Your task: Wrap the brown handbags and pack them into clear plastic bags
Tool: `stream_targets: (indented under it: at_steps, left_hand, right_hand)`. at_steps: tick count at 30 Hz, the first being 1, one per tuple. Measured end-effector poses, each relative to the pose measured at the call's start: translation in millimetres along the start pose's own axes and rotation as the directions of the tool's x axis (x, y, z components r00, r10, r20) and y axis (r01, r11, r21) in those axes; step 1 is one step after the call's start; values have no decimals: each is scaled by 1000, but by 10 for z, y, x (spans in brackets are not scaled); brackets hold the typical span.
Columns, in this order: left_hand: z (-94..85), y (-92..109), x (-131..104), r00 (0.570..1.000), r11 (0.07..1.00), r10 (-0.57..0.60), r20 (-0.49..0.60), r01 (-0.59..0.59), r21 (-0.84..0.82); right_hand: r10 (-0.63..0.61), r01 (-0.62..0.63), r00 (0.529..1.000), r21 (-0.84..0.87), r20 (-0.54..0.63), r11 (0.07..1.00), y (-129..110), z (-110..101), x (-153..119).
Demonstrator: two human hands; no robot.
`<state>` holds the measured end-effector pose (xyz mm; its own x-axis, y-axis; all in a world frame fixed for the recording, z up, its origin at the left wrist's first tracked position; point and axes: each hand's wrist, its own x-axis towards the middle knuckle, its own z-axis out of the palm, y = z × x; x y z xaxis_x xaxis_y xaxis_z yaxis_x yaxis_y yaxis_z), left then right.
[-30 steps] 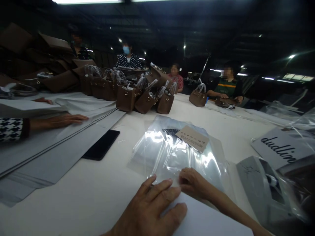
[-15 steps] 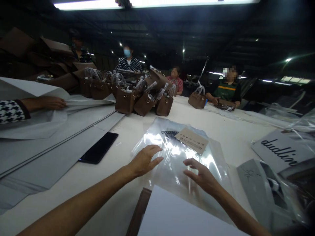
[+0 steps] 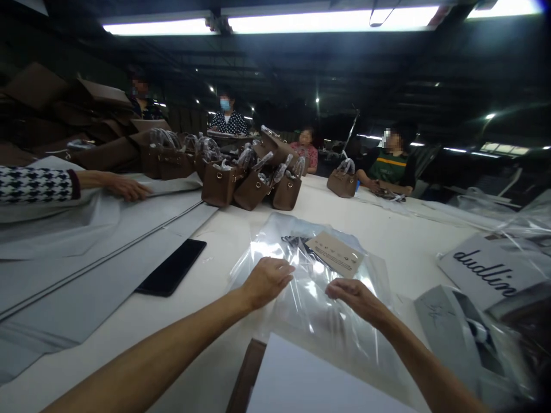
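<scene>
My left hand (image 3: 269, 281) is over the left part of a clear plastic bag (image 3: 318, 321), its fingers drawn together. On the right side of the same bag, my right hand (image 3: 353, 293) has its thumb and fingers pressed together. Whatever either hand pinches is too small or glossy to make out. A tan printed card (image 3: 336, 253) lies at the bag's far end, beside dark lettering. Near the front edge, a white sheet (image 3: 310, 378) rests against a brown piece (image 3: 246, 376).
A black phone (image 3: 173, 267) lies on the white table (image 3: 215, 310). Beyond it stand several brown handbags (image 3: 217, 182). Another person's hand (image 3: 127, 186) touches grey sheets at left. At right are a grey box (image 3: 451, 338) and a lettered white card (image 3: 491, 269). Several people are behind.
The fingers of both my hands have closed up from a spread pose over the bag. At left, the other person's hand has moved rightward. The view has tilted up slightly.
</scene>
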<state>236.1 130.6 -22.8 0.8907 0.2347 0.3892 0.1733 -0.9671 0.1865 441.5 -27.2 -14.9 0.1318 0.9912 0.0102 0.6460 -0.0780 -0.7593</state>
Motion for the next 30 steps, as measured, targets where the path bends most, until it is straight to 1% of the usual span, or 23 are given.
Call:
stream_targets:
  at_steps: [3,5,7,9,11,13,16,18,20,23,24,25,28,30]
  left_hand:
    - [-141,-51,136,996,996,86,-12,-85,21]
    - [-237,-97,159,987,987,158,27,-159,33]
    - [-329,-117,134,972,974,220,80,-224,38]
    - [-414,-83,98,960,965,255,113,-261,39]
    - [-476,18,93,961,964,255,106,-261,45]
    - [-487,163,137,970,971,221,97,-228,69]
    - [-393,365,254,982,979,140,129,-157,132]
    - [-297,439,299,986,980,80,149,-105,167]
    - [-223,452,275,988,982,37,152,-65,179]
    - [-191,358,104,992,985,22,126,-44,166]
    - [-198,302,22,994,987,15,109,-32,158]
    - [-212,238,-67,996,989,-2,86,-11,148]
    - [-277,46,-337,994,991,-105,-18,106,85]
    - [-327,-52,-494,970,976,-216,-111,218,6]
  right_hand:
    - [8,-9,1000,-43,-15,999,-45,-132,-57]
    - [13,-20,998,-110,-56,994,-59,-190,-86]
    - [-6,-15,994,-201,-105,979,-72,-219,-102]
    - [-56,14,989,-295,-134,955,-92,-212,-97]
    - [-119,55,982,-382,-145,923,-122,-166,-74]
    - [-183,97,972,-460,-146,883,-163,-87,-45]
    - [-272,146,952,-571,-140,808,-210,70,-37]
    - [-311,154,939,-634,-144,758,-197,173,-71]
    - [-350,159,927,-705,-135,691,-135,252,-137]
    - [-438,140,892,-858,-107,494,5,300,-286]
    - [-463,115,879,-893,-112,434,49,296,-350]
    - [-481,79,866,-914,-134,397,88,284,-420]
    - [-471,-80,839,-918,-273,389,192,215,-672]
    - [-429,-212,827,-907,-365,362,279,168,-851]
